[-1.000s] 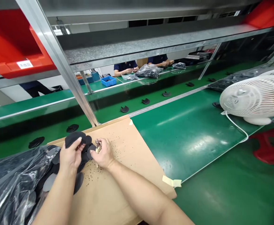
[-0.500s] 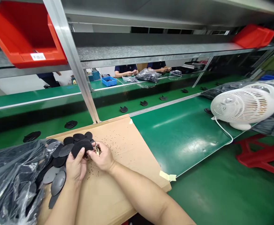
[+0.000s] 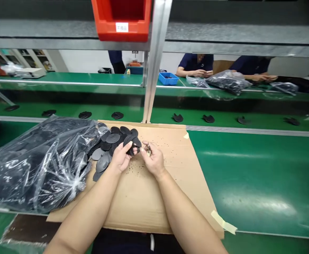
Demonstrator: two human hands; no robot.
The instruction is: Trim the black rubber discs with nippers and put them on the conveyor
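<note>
Over the cardboard sheet (image 3: 135, 201), my left hand (image 3: 122, 157) is closed on a dark round plastic piece (image 3: 129, 143), thumb on top. My right hand (image 3: 154, 159) is wrapped round small nippers (image 3: 148, 151), mostly hidden by the fingers; only a bit of metal and pale handle shows. Its fingertips meet the right edge of the black piece. A pile of similar flat black pieces (image 3: 103, 163) lies left of my hands, spilling from a clear plastic bag (image 3: 38, 165). Tiny black specks are scattered on the cardboard round my hands.
Black parts (image 3: 177, 117) sit spaced along the green belt (image 3: 162, 111) behind the cardboard. A metal post (image 3: 154, 63) rises at its back edge, and a red bin (image 3: 121, 35) sits on the shelf above. Two people work across the line beside a blue basket (image 3: 168, 79).
My view has swung left, so the fan and stool are out of sight and more of the bag shows. The black piece in my left hand is tilted differently; both hands keep their hold.
</note>
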